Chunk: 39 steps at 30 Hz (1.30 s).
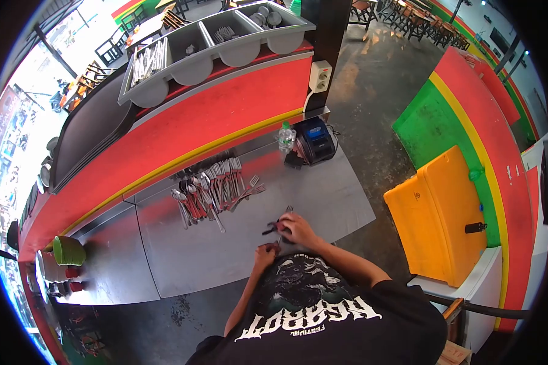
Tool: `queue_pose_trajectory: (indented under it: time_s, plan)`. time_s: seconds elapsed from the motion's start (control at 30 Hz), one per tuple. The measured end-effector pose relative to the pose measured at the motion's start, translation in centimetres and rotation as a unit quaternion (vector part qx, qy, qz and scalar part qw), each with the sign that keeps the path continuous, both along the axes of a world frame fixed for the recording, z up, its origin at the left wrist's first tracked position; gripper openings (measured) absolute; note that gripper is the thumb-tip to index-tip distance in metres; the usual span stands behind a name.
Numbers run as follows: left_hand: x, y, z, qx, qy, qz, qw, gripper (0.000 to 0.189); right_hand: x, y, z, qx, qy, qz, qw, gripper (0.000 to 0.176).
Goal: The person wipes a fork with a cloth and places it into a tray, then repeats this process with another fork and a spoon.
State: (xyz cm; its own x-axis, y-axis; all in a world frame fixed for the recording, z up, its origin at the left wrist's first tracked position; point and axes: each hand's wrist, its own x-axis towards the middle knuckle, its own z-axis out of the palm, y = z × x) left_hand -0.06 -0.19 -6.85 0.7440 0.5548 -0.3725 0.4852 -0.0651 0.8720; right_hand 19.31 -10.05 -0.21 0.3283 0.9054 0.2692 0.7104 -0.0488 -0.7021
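Note:
Close to my body, at the front edge of the metal table, my two hands are near each other. My right hand is closed around a fork, whose tines stick out beyond the fingers, with something dark red beside it. Lower and to the left, my left hand has its fingers pressed together on something small and dark red that I cannot make out. Beyond my hands, a pile of spoons and forks lies on the table, many with dark red wrapping around them.
A plastic bottle and a dark blue machine stand at the table's back right. Green containers are at far left. A grey cutlery tray tops the red counter wall. An orange box stands right.

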Motion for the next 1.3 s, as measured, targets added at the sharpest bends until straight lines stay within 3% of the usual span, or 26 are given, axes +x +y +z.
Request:
queue_pose_trajectory:
  time_s: [0.1, 0.17, 0.3, 0.4, 0.43, 0.53, 0.7, 0.8, 0.93, 1.0, 1.03, 1.1, 1.2, 1.3]
  plan:
    - [1.1, -0.2, 5.1, -0.022, 0.042, 0.031, 0.998, 0.034, 1.1, 0.8, 0.9, 0.019, -0.037, -0.056, 0.998, 0.027]
    - [1.4, -0.1, 5.9, -0.017, 0.032, 0.030, 0.999, 0.039, 1.4, 1.2, 0.8, 0.015, -0.010, -0.064, 0.998, 0.026]
    - [1.7, 0.0, 5.7, -0.034, 0.012, 0.034, 0.999, 0.041, 2.9, 1.9, -0.1, 0.042, 0.078, -0.104, 0.991, 0.023]
    - [1.3, 0.0, 4.9, -0.041, -0.005, 0.023, 0.999, 0.040, 4.9, 1.8, -1.5, 0.011, 0.074, -0.174, 0.982, 0.022]
    - [1.1, -0.1, 5.0, -0.041, 0.002, 0.020, 0.999, 0.039, 5.9, 1.4, -2.0, -0.016, 0.011, -0.200, 0.980, 0.025]
    - [0.3, 0.0, 5.1, -0.035, 0.015, 0.016, 0.999, 0.038, 8.4, 1.2, -2.2, -0.017, -0.027, -0.235, 0.971, 0.027]
    - [-0.3, 0.2, 5.0, -0.047, 0.032, 0.046, 0.997, 0.038, 9.8, 1.3, -0.8, -0.022, 0.014, -0.351, 0.936, 0.026]
    - [-0.2, 0.3, 5.9, -0.002, 0.030, 0.031, 0.999, 0.039, 7.3, 1.7, 1.2, 0.048, 0.095, -0.260, 0.960, 0.024]
    - [0.3, 0.3, 3.1, -0.005, -0.023, 0.016, 1.000, 0.030, 1.1, 1.7, 3.2, 0.072, 0.151, -0.002, 0.986, 0.021]
    - [0.3, 0.4, 1.6, 0.001, -0.009, 0.003, 1.000, 0.026, -1.7, 1.0, 3.0, 0.058, 0.117, 0.099, 0.987, 0.025]
    - [0.3, 0.3, 1.4, 0.057, 0.013, 0.003, 0.998, 0.024, -2.3, 0.8, 2.9, 0.051, 0.099, 0.150, 0.982, 0.027]
    - [0.2, -0.2, 1.3, 0.167, 0.058, 0.004, 0.984, 0.023, -1.9, 0.5, 2.3, 0.023, 0.058, 0.128, 0.990, 0.032]
    - [-0.7, -0.5, 1.0, 0.089, 0.060, -0.015, 0.994, 0.026, 0.2, 0.1, 0.4, 0.004, 0.007, 0.071, 0.997, 0.034]
    - [0.6, -0.2, 4.4, 0.052, 0.069, -0.005, 0.996, 0.034, 1.8, 1.0, 0.1, 0.021, -0.022, 0.024, 0.999, 0.030]
